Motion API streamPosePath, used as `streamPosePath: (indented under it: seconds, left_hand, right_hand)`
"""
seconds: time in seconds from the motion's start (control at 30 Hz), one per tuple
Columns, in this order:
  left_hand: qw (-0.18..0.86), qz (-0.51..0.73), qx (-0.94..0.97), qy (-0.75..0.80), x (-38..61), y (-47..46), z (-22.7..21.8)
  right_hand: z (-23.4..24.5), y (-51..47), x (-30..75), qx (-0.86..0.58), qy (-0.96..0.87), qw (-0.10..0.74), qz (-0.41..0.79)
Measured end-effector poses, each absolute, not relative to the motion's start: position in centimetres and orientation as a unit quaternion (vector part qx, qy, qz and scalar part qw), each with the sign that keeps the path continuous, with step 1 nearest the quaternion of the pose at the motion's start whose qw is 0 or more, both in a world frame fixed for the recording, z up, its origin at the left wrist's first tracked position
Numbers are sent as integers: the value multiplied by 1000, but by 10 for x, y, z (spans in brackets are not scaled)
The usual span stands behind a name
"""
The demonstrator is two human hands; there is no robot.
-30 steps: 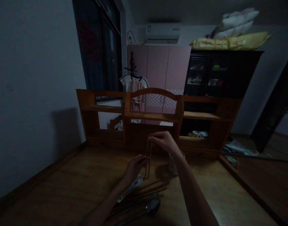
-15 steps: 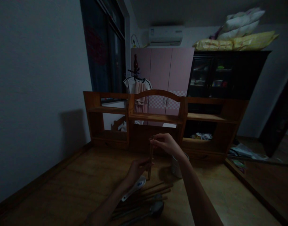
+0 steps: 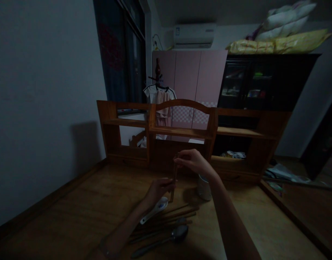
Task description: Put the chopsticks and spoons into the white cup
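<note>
A pair of chopsticks (image 3: 172,195) stands upright between my hands above the wooden tabletop. My left hand (image 3: 161,188) grips them around the middle, and my right hand (image 3: 190,161) pinches their upper end. Just below my left hand lies a white ceramic spoon (image 3: 154,211) with a blue pattern in its bowl. Several loose chopsticks (image 3: 179,216) are spread nearby on the table. Closest to me rests a metal spoon (image 3: 166,239). Beside my right forearm stands a light-coloured cup-like container (image 3: 204,188), partly covered by that wrist.
A wooden shelf unit (image 3: 182,133) runs along the back of the tabletop (image 3: 81,213). The wall (image 3: 46,108) borders the left side. A raised wooden edge (image 3: 290,218) lies at the right. The room is dim.
The view has tilted slightly downward, so most things sit higher in the picture. Both hands keep their hold on the upright chopsticks; little else differs.
</note>
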State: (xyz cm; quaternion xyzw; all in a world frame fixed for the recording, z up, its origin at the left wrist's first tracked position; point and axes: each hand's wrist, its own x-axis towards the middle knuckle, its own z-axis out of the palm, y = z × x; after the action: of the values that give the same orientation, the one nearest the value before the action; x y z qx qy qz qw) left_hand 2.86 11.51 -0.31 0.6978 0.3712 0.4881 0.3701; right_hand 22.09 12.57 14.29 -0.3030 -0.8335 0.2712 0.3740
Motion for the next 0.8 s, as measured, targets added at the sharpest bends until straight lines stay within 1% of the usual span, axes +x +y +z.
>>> streamPosePath:
  seconds: [0.23,0.63,0.7,0.8]
  left_hand:
    - [344,467,716,388,27,116,-8]
    - [299,452,742,396,27,108,3]
    - [277,442,761,385,26,107,5]
    - [218,397,815,361,25,102,3]
  right_hand:
    - [141,124,220,-298,-838,378,259]
    - [149,111,218,-314,-834,390,231]
    - [153,109,226,-323,-830,400,217]
    - [164,101,247,-334,-820,418,204]
